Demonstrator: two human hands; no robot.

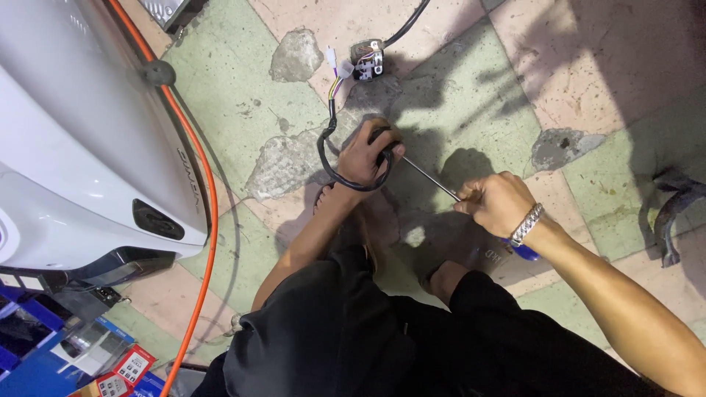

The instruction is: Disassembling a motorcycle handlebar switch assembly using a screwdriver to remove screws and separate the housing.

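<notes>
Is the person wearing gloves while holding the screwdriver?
No, both the left hand and the right hand are bare; the right one grips the screwdriver and wears only a silver bracelet.

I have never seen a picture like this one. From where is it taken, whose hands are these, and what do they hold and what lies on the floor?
There is one picture, taken by a camera worn on a person's head, looking down. The person crouches, so you see their own knees in black trousers at the bottom.

The left hand presses down a small dark part joined to a black cable. The cable runs up to a small connector block with coloured wires. The right hand, with a silver bracelet on its wrist, grips a screwdriver with a blue handle; its thin metal shaft points to the left hand.

The floor is of worn green and pink tiles. At the left stands a white vehicle body, with an orange cable beside it. At the right edge lies a dark metal piece.
</notes>
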